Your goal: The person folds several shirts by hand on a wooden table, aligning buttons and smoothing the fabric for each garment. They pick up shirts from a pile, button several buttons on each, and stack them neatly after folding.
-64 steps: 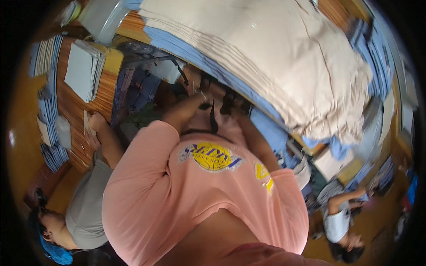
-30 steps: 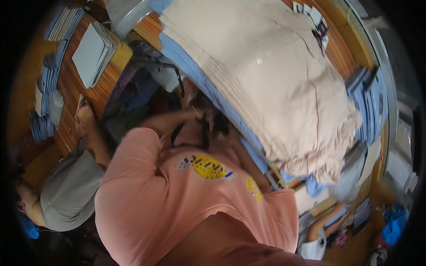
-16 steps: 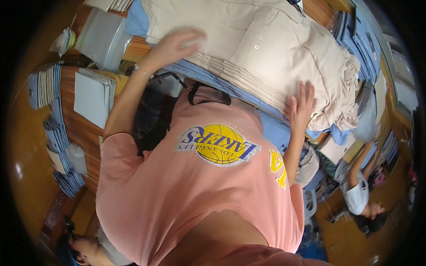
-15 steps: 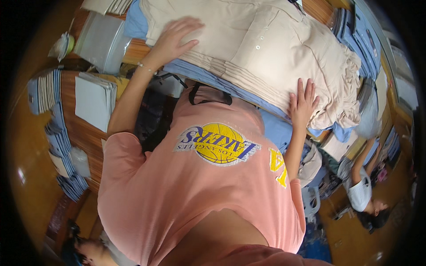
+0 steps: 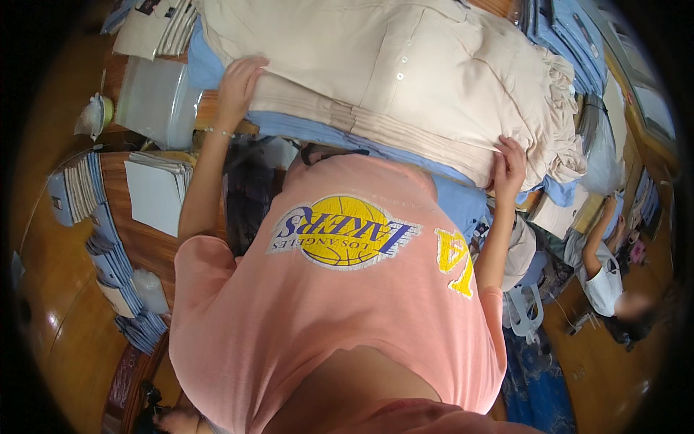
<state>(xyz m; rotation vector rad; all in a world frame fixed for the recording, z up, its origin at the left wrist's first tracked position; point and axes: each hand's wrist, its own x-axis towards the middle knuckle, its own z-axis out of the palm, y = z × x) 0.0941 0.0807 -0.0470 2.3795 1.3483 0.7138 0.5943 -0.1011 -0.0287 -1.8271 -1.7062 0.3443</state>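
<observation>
A beige shirt (image 5: 318, 58) with a row of pale buttons lies spread on top of a stack of similar shirts in front of me. My left hand (image 5: 241, 85) is closed on the shirt's near edge at the left, thumb and fingers pinching the cloth. At the right, my right hand (image 5: 510, 165) pinches the same edge with its fingers bent. The cloth between my hands is lifted slightly off the layers below. Light blue garments (image 5: 303, 132) show underneath the beige stack. Bunched sleeves (image 5: 560, 130) hang at the stack's right end.
Clear plastic bags (image 5: 155, 101) and folded beige shirts (image 5: 148, 32) lie to the left. Folded blue shirts (image 5: 567, 43) are piled at the far right. White sheets (image 5: 160, 192) rest on a wooden surface at left. Another person (image 5: 603, 286) is at the right.
My left hand has moved left and nearer, from lying spread on the shirt to pinching its edge. My right fingers, stretched flat before, have curled onto the cloth.
</observation>
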